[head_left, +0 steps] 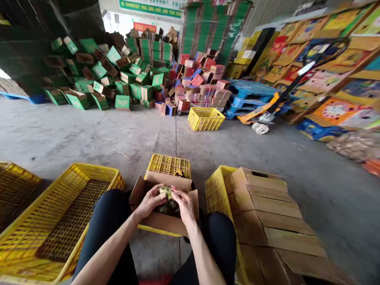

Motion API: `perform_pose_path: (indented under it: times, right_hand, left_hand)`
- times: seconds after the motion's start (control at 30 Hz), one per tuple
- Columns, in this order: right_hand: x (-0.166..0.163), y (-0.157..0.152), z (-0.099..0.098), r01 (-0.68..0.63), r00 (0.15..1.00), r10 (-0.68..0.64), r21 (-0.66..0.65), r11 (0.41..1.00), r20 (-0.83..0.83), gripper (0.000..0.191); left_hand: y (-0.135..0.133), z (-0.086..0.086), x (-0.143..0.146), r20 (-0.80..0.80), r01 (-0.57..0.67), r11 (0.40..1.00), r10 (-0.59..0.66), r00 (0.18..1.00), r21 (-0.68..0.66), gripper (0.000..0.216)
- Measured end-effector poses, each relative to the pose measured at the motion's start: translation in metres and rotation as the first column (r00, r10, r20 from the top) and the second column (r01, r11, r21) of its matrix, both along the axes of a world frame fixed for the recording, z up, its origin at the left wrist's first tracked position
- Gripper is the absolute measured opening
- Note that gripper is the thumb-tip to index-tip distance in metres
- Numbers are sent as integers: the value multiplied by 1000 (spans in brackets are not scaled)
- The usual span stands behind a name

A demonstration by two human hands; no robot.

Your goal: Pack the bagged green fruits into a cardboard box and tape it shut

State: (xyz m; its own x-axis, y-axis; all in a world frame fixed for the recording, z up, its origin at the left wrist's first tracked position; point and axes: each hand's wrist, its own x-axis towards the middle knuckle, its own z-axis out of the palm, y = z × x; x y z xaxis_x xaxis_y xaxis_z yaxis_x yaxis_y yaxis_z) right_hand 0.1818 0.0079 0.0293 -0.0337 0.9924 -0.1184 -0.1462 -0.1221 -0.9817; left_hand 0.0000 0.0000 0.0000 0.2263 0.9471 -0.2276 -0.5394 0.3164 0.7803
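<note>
Between my knees an open cardboard box (173,183) rests on an upturned yellow crate (169,163). Above its opening, my left hand (152,201) and my right hand (184,202) grip a mottled yellow-green fruit (166,192) from either side with their fingertips. The exact kind of fruit is too small to make out. Dark green, rounded pieces (169,208) lie inside the box below my hands. Its flaps are folded outward.
A long yellow crate (68,202) stands at my left. On my right, another yellow crate (215,190) holds a row of folded cardboard boxes (279,213). Ahead are a yellow crate (206,118), piled green boxes (121,79), blue pallets (249,95) and a pallet jack (267,111).
</note>
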Motion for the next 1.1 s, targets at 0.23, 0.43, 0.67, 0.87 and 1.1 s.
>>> perform_pose_path:
  times: [0.23,0.43,0.67,0.87,1.1]
  right_hand:
    - [1,0,-3,-39,999,39,-16,999,29,58]
    - [0,-2,-5,-37,999,38,-74,997,15,69]
    - [-1,-1,0,-43,999,45,-70,997,29,63]
    - [-1,-1,-1,-8,1000,9,-65,998,18,64]
    - [2,1,-4,-20,1000,18,-84,996,-25,65]
  left_hand:
    - [2,0,-3,-54,-111,993,113,992,36,52]
    - [4,-1,-5,-20,-110,994,110,994,26,55]
    - [4,-1,-4,18,-119,993,119,993,0,55]
    - [3,2,-2,-20,-143,990,144,989,6,56]
    - [4,1,-3,-51,-157,987,158,986,35,53]
